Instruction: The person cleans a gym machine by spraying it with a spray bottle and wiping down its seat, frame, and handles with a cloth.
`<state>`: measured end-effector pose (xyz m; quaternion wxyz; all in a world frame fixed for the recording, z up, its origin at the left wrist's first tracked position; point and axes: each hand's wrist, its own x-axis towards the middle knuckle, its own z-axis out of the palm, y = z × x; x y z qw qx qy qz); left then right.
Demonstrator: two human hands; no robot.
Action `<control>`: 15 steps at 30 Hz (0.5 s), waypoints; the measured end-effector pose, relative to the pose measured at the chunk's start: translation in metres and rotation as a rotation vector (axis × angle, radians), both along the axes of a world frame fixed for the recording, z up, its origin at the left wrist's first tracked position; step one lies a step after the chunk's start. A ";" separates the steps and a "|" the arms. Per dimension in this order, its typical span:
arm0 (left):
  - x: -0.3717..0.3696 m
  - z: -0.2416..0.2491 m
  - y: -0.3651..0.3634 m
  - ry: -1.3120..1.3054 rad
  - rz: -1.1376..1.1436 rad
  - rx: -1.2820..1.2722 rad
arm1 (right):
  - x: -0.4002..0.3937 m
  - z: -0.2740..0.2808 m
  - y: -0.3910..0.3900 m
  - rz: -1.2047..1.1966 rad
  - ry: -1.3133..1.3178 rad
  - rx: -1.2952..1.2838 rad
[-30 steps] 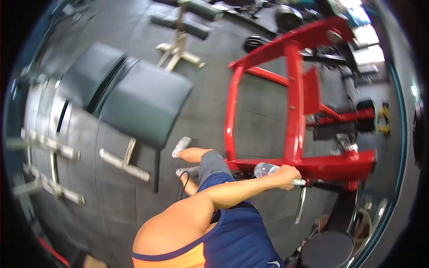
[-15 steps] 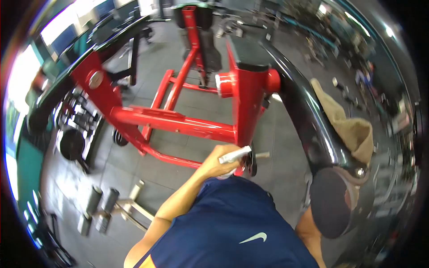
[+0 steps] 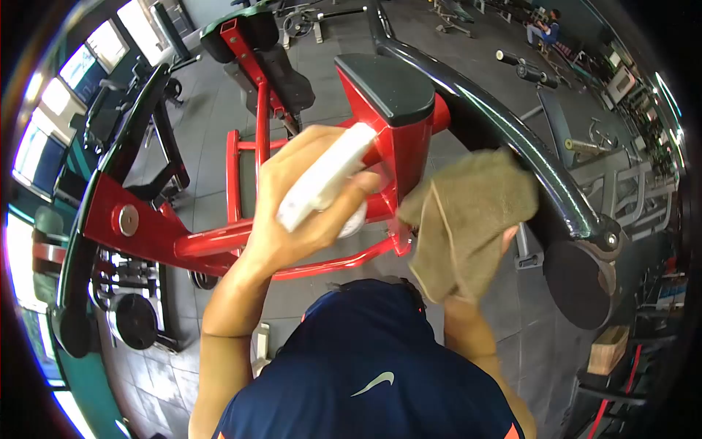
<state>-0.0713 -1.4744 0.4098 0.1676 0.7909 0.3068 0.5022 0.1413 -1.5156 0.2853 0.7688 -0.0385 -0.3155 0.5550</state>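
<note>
My left hand [image 3: 281, 194] is wrapped round a white spray bottle [image 3: 325, 175], seen from above with its head pointing up and to the right. It is raised in front of the red frame [image 3: 398, 157] of a gym machine. My right hand [image 3: 509, 238] grips an olive-brown cloth [image 3: 479, 208], which covers most of the hand; only some fingertips and the wrist show. The cloth hangs just right of the red upright, in front of the machine's black curved arm [image 3: 504, 121]. A dark flat pad [image 3: 384, 84] tops the upright.
A round black end [image 3: 581, 285] of the machine arm stands at my right. Left is the other black arm [image 3: 121, 139] with its red bracket. A weight plate [image 3: 133, 320] sits on a rack at lower left. A seated person [image 3: 545, 31] is far back right.
My left hand has risen from my waist with the spray bottle. My right hand has come up holding the cloth, which was draped over the black arm. The view has shifted.
</note>
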 end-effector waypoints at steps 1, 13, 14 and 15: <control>-0.008 -0.003 0.000 -0.014 0.038 -0.054 | -0.006 0.016 0.014 -0.013 -0.198 0.091; -0.093 -0.031 0.008 -0.175 0.035 -0.382 | -0.054 0.182 0.226 0.022 -2.109 0.088; -0.101 -0.034 0.015 -0.194 -0.001 -0.381 | -0.049 0.178 0.234 0.137 -1.978 -0.066; -0.111 -0.039 0.021 -0.206 -0.038 -0.392 | -0.041 0.170 0.239 0.250 -1.823 -0.213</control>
